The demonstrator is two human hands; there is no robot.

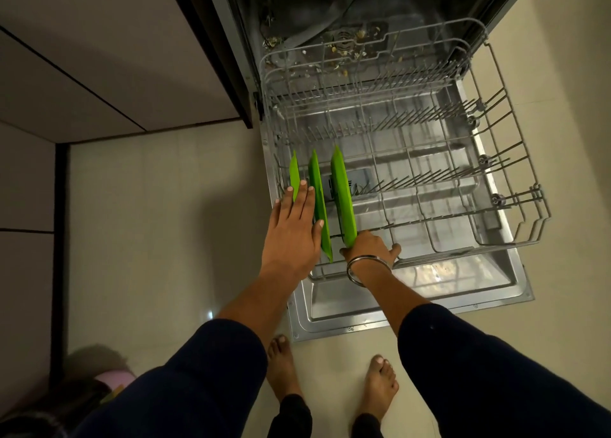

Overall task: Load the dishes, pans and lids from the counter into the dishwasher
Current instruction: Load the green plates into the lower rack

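Head view: left hand (292,229) flat on green plates (316,196), right hand (367,247) gripping one.

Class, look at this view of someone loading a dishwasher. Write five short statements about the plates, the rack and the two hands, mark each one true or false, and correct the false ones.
1. Three green plates stand on edge in the lower rack. True.
2. The plates are at the right end of the rack. False: they stand at its left end, and the rest of the rack holds no dishes.
3. The left hand lies with straight fingers against the plates. True.
4. The right hand hangs free above the rack. False: it holds the near end of the rightmost plate.
5. The dishwasher door is closed. False: it is folded down, with the rack pulled out over it.
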